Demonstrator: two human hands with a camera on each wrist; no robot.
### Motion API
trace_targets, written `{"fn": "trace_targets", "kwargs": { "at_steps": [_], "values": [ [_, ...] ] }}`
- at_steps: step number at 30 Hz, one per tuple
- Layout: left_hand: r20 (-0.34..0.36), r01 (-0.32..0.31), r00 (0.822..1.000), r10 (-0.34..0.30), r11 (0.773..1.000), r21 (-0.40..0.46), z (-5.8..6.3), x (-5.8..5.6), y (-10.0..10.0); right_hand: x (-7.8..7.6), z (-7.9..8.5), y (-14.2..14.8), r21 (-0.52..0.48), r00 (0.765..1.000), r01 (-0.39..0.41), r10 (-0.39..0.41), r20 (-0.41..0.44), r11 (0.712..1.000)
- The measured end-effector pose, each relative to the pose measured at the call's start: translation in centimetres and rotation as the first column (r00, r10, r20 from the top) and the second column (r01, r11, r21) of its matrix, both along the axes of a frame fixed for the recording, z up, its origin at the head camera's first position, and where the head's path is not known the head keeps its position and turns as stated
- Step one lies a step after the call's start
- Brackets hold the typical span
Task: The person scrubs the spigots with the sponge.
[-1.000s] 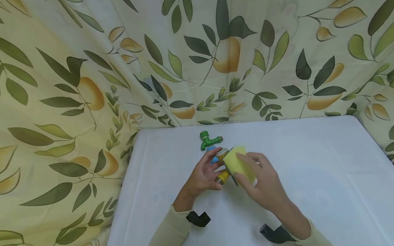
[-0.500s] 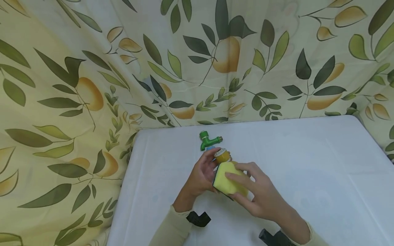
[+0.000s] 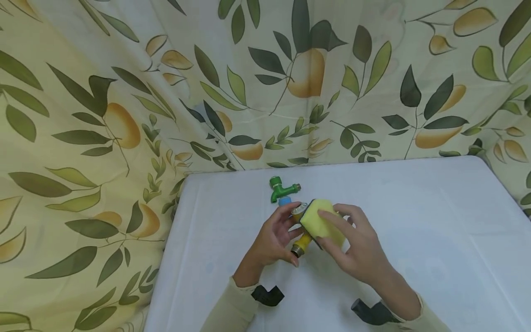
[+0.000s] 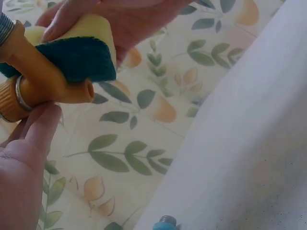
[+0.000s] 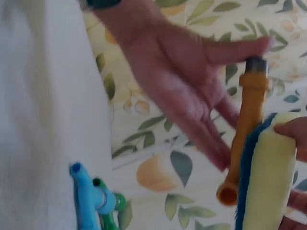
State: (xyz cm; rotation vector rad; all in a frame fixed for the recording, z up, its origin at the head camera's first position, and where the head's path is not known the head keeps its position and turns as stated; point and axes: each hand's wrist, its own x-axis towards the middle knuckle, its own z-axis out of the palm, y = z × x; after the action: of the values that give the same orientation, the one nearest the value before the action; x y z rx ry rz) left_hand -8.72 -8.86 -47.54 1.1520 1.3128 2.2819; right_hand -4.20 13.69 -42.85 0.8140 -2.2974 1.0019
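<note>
A yellow-orange plastic tap [image 3: 302,243] with a metal threaded end is held by my left hand [image 3: 269,240]. In the right wrist view the thumb sits at the threaded end [image 5: 256,64] and the other fingers reach along the tap's far side. My right hand [image 3: 360,246] grips a yellow sponge [image 3: 322,223] between thumb and fingers. Its dark green scouring side [image 4: 81,58] lies against the tap body [image 4: 41,72] in the left wrist view. The sponge hides part of the tap in the head view.
Just beyond my left hand, a green tap [image 3: 284,189] and a blue tap [image 3: 285,201] lie close together on the white-covered table [image 3: 415,207]. The blue one is mostly hidden by the hand. A leaf-and-fruit patterned curtain [image 3: 257,92] hangs behind the table and along its left.
The sponge slid down and toward the left hand along the tap, then came back up and right. The tap tilted with it, and its threaded end shows again. The other taps stayed put.
</note>
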Motion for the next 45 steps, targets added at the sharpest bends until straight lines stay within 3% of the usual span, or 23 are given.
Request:
{"fn": "trace_targets", "kwargs": {
  "at_steps": [2, 5, 10, 14, 16, 19, 23, 25, 29, 33, 35, 38, 41, 45],
  "values": [
    [-0.002, -0.005, 1.000, 0.005, 1.000, -0.006, 0.1, 0.1, 0.0, 0.2, 0.1, 0.0, 0.001, 0.999, -0.046, 0.046, 0.014, 0.999],
    [-0.011, -0.009, 1.000, 0.009, 1.000, -0.021, 0.2, 0.1, -0.1, 0.1, 0.2, -0.1, 0.006, 0.992, -0.112, 0.112, -0.058, 0.994],
    [-0.011, 0.003, 1.000, -0.004, 0.999, -0.053, 0.5, 0.1, -0.2, -0.4, 0.5, 0.1, 0.040, 0.999, 0.033, -0.033, -0.014, 0.999],
    [-0.025, -0.001, 1.000, -0.001, 0.997, -0.076, 0.4, 0.2, -0.2, -0.3, 0.5, 0.4, 0.054, 0.998, -0.058, 0.059, -0.013, 0.997],
    [-0.006, 0.004, 1.000, -0.005, 0.998, -0.065, 0.4, 0.2, -0.2, -0.3, 0.5, 0.5, 0.047, 0.999, -0.051, 0.051, -0.006, 0.998],
    [0.036, 0.022, 0.999, -0.020, 0.999, -0.039, 0.4, 0.3, -0.3, -0.3, 0.4, 0.6, 0.031, 0.999, 0.022, -0.023, 0.023, 0.999],
    [0.044, 0.010, 0.999, -0.009, 0.999, -0.039, 0.4, 0.5, -0.3, -0.1, 0.1, 0.7, 0.002, 0.997, -0.071, 0.071, -0.012, 0.997],
    [0.052, 0.006, 0.999, -0.004, 0.999, -0.038, 0.5, 0.5, -0.3, -0.2, -0.1, 0.7, -0.010, 0.997, -0.077, 0.077, -0.013, 0.997],
    [0.095, 0.025, 0.995, -0.024, 1.000, -0.015, 0.6, 0.7, -0.2, -0.4, -0.4, 0.7, -0.037, 1.000, 0.021, -0.020, 0.011, 0.999],
    [0.138, 0.001, 0.990, -0.003, 1.000, 0.009, 0.8, 0.9, 0.0, -0.1, -0.4, 0.7, -0.005, 0.999, -0.006, 0.006, -0.044, 1.000],
    [0.159, -0.031, 0.987, 0.029, 1.000, 0.005, 0.8, 1.0, 0.1, -0.2, -0.3, 0.7, 0.012, 0.998, 0.047, -0.047, -0.046, 0.999],
    [0.201, -0.052, 0.978, 0.051, 0.999, -0.001, 0.8, 1.1, 0.3, 0.0, -0.1, 0.7, 0.033, 0.984, 0.174, -0.174, 0.020, 0.984],
    [0.269, -0.075, 0.961, 0.064, 0.997, 0.031, 0.9, 1.1, 0.6, 0.4, -0.1, 0.7, 0.049, 0.979, 0.195, -0.197, 0.043, 0.980],
    [0.375, -0.109, 0.926, 0.045, 0.982, 0.152, 1.1, 1.1, 1.1, 0.3, 0.0, 0.6, 0.017, 0.971, 0.237, -0.238, 0.030, 0.971]
  ]
}}
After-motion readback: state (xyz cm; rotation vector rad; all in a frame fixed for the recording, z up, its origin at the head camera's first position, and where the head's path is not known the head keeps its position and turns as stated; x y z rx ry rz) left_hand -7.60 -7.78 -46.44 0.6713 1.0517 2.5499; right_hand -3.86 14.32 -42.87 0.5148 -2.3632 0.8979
